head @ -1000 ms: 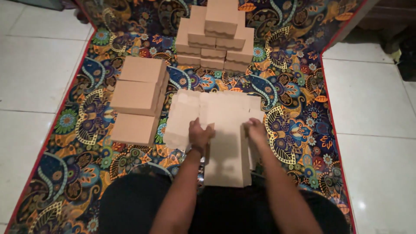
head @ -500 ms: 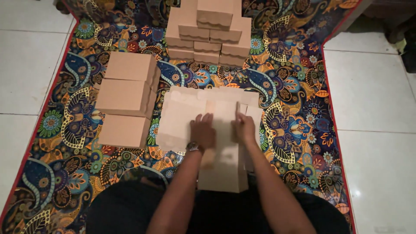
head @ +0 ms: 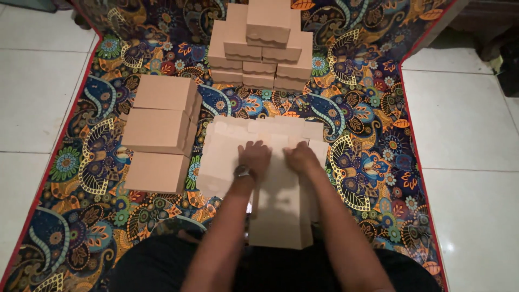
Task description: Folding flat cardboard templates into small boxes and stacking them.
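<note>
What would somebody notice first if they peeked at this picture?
Probably the bright patterned mat spread over the white tiled floor. In the middle, the left hand and right hand press side by side on flat unfolded cardboard boxes. Finished brown boxes are piled at the top, with three more in a row on the left.

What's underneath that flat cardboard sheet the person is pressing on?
The flat cardboard sheet lies on a colourful patterned mat, which shows all around it. Both hands, left hand and right hand, press on top. Anything directly beneath the sheet is covered.
</note>
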